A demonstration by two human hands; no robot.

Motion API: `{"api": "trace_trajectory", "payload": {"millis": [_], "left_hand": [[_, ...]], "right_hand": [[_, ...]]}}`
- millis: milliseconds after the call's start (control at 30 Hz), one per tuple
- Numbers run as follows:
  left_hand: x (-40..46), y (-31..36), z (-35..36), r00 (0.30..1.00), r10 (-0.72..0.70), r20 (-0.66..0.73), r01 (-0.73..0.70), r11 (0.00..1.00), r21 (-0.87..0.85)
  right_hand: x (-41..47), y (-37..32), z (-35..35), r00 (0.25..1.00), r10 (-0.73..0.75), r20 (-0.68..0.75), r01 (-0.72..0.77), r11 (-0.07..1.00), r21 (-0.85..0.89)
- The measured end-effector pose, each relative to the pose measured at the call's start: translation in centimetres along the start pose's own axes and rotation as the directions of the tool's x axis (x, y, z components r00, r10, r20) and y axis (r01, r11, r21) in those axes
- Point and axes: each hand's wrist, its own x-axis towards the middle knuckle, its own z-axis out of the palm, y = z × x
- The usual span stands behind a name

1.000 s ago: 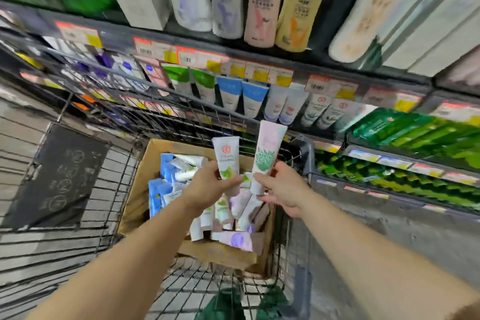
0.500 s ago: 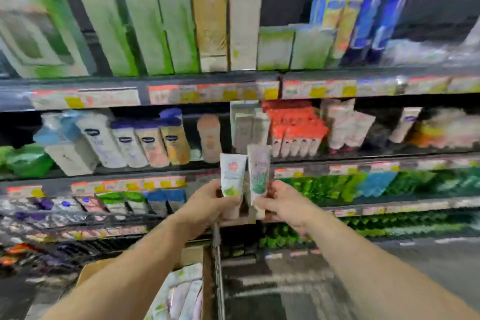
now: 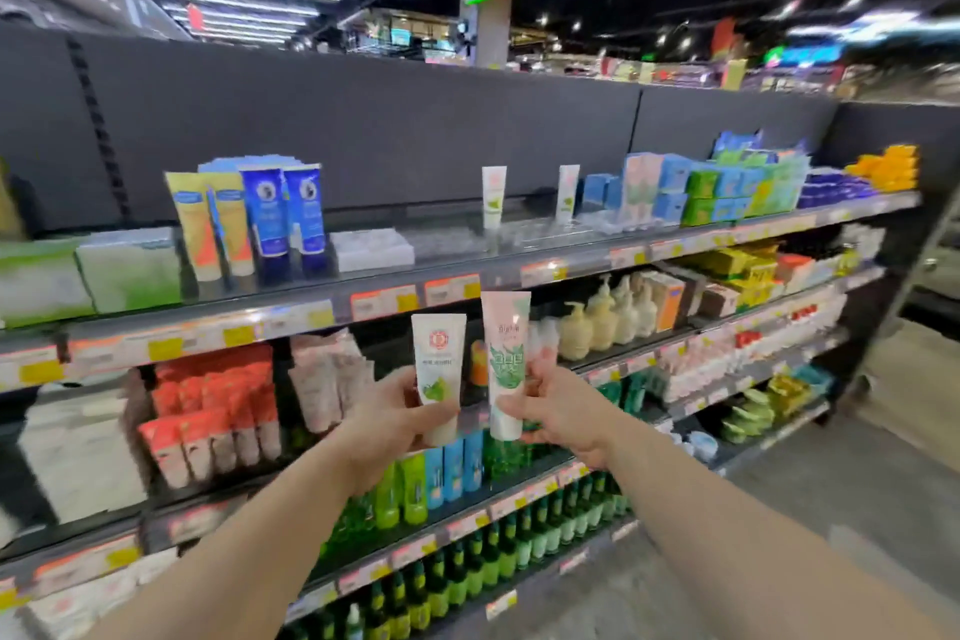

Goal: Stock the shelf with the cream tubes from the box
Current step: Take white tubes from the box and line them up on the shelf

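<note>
Both tubes have risen toward the top shelf (image 3: 467, 270), upright: left hand (image 3: 395, 418) grips white tube (image 3: 438, 369), right hand (image 3: 558, 411) pink tube (image 3: 505, 359).

you've got yellow tubes (image 3: 215, 224) and blue tubes (image 3: 285, 213) upright at left, green boxes (image 3: 130, 268) beside them. blue and green cartons (image 3: 727, 187) stacked at right, orange packs (image 3: 885, 166) past those. pump bottles (image 3: 602, 312) one level down, red tubes (image 3: 208, 411) left of them, green bottles (image 3: 467, 572) lowest.
</note>
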Motion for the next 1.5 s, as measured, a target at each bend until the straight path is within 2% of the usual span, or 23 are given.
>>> {"api": "trace_trajectory", "payload": {"millis": [233,400,533,700,933,1033,1133,1233,1367,1500], "left_hand": [[9.0,2.3,6.6,0.989,0.120,0.084,-0.125,0.991,0.054],[17.4,3.4,8.9,0.955,0.164,0.245,-0.188,0.979,0.079],[24.5,5.8,10.8,0.954,0.180,0.240,-0.203,0.976,0.074],[31.5,9.0,13.4,0.919,0.211,0.332,-0.256,0.962,0.098],[38.5,10.4,16.3,0.940,0.227,0.254,-0.276,0.945,0.175],[40.6,10.7,17.1,0.960,0.234,0.155,-0.258,0.954,0.156],[41.9,11.4,17.8,0.966,0.257,0.040,-0.260,0.954,0.150],[43.4,11.4,18.0,0.971,0.236,-0.041,-0.228,0.962,0.150],[44.4,11.1,18.2,0.977,0.203,-0.070,-0.187,0.963,0.197],[44.7,10.9,18.0,0.979,0.190,-0.069,-0.171,0.961,0.216]], "right_hand": [[2.1,0.4,-10.1,0.989,-0.055,-0.138,0.052,0.998,-0.025],[7.3,0.2,-16.3,0.969,-0.142,-0.201,0.126,0.988,-0.092],[12.4,-1.0,-20.6,0.951,-0.175,-0.255,0.147,0.981,-0.125],[17.9,-2.1,-24.3,0.927,-0.199,-0.319,0.168,0.978,-0.123],[23.2,-2.9,-29.4,0.917,-0.246,-0.312,0.177,0.956,-0.235],[25.4,-3.6,-31.0,0.901,-0.300,-0.314,0.203,0.931,-0.305],[27.7,-4.4,-33.3,0.824,-0.369,-0.430,0.183,0.892,-0.414],[29.6,-4.1,-35.2,0.732,-0.383,-0.563,0.211,0.914,-0.347],[31.8,-2.8,-35.7,0.672,-0.374,-0.639,0.247,0.927,-0.283],[33.5,-1.4,-34.6,0.647,-0.376,-0.663,0.248,0.927,-0.282]]}}
